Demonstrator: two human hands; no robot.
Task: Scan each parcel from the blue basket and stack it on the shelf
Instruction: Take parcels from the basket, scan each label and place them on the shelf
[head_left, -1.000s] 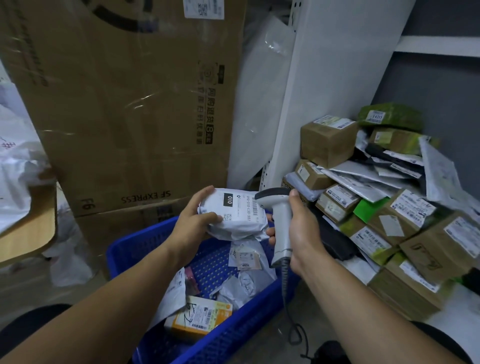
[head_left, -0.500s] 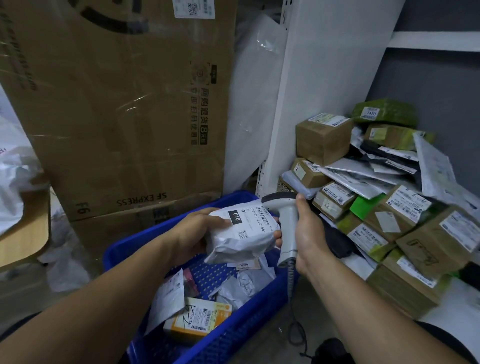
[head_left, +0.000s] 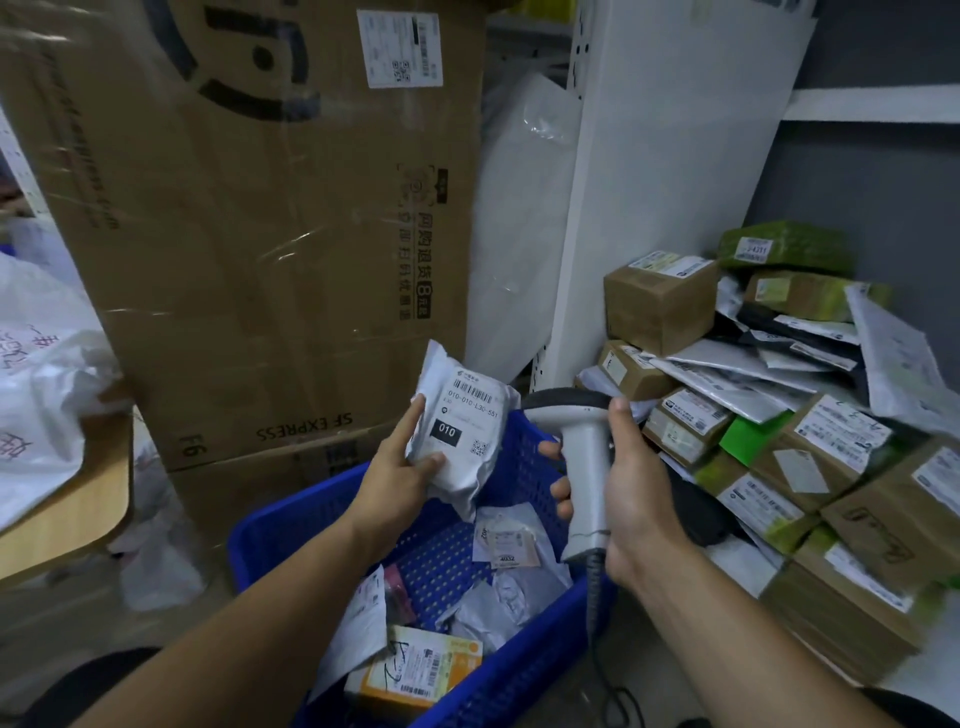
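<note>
Sorting in progress: a person lifts a white parcel (head_left: 462, 441) just above the far rim of the blue basket (head_left: 270, 525), label turned up and outward, apparently so its barcode faces the scanner (head_left: 584, 467) poised just to the right. The left hand (head_left: 400, 467) grasps the soft bag by its left edge, thumb pressed on the front, forearm stretched across the basket. The right hand (head_left: 634, 499) is clenched round the scanner's grip, wrist cocked so the head points left toward the label; the cord drops outside the basket's right wall. An orange box (head_left: 415, 670) and other packets wait inside the basket. To the basket's right, a heap of parcels (head_left: 779, 415) already crowds the shelf (head_left: 665, 208), where this one likely goes.
</note>
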